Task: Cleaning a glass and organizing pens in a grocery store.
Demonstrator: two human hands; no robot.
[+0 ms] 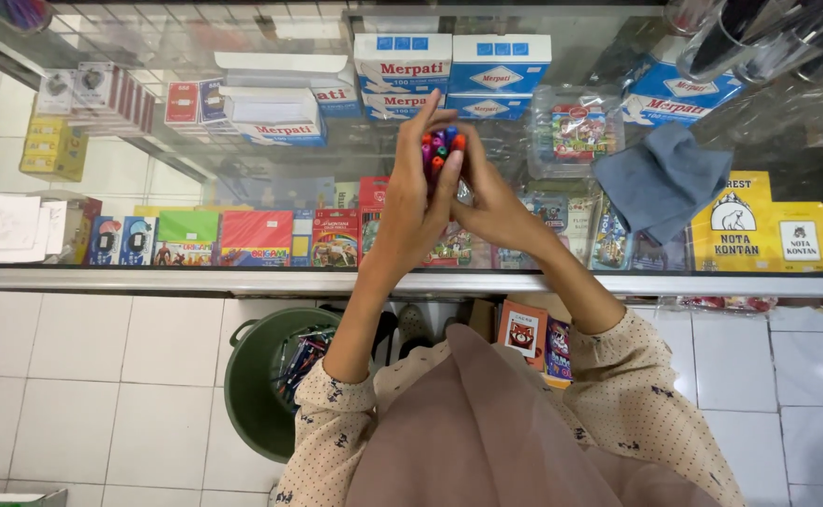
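1. At 9 o'clock of the view, small stacked boxes sit on a shelf under the glass surface.
2. At 7 o'clock, a green bucket stands on the white tiled floor, with pens showing inside it.
3. Near centre, the left hand is clenched around a bundle of coloured marker pens, fingers pointing to 12 o'clock.
4. The bundle stands upright above the glass surface, caps up in red, pink, purple and blue, held between both hands.
5. The right hand grasps the same bundle from the 3 o'clock side, touching the left hand.
6. At 12 o'clock of the hands, white and blue boxes lie inside the case.
7. At 3 o'clock, a grey-blue cloth lies crumpled on the glass.
8. Further toward 3 o'clock, yellow receipt books stand in the case.
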